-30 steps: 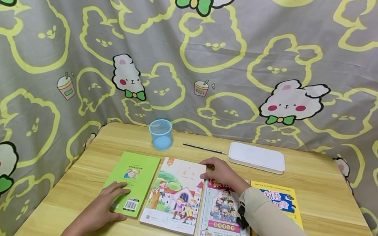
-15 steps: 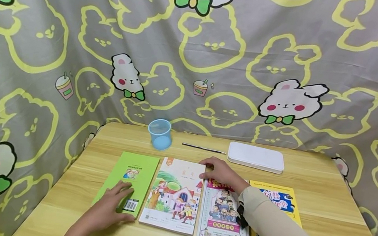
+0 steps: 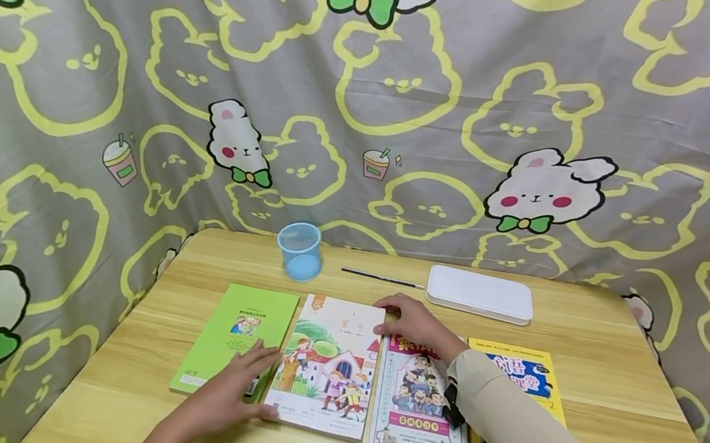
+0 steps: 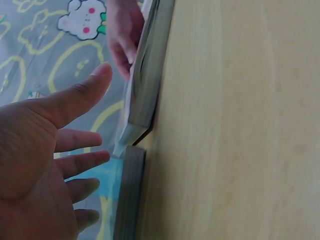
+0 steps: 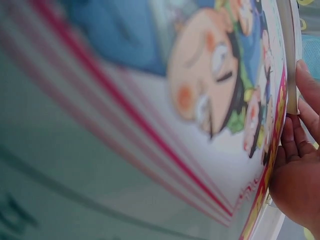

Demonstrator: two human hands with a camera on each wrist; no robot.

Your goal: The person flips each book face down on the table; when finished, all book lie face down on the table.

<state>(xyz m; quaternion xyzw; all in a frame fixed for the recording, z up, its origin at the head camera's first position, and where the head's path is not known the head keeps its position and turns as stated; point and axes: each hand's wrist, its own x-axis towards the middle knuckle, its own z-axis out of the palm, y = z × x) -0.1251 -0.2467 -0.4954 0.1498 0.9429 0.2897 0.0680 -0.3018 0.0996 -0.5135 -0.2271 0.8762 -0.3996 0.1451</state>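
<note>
A white picture-cover book (image 3: 328,375) lies flat in the middle of the head view's row of books. My right hand (image 3: 411,325) grips its far right corner; in the right wrist view the thumb and fingers (image 5: 306,97) curl round that corner. Over the near right part of the green book (image 3: 238,336) is my left hand (image 3: 229,388), thumb extended beside the white book's near left corner. In the left wrist view its fingers (image 4: 82,162) are spread and hold nothing; contact with either book is unclear.
A pink-bordered comic-cover book (image 3: 421,411) and a yellow book (image 3: 546,390) lie to the right, partly under the right arm. Behind are a blue mesh cup (image 3: 301,252), a thin brush (image 3: 381,277) and a white case (image 3: 481,294). A patterned curtain (image 3: 413,137) surrounds the wooden table (image 3: 632,429).
My left hand has slid right across the green book to the white book's left edge, uncovering the green book's near left corner. My right hand stays at the white book's corner.
</note>
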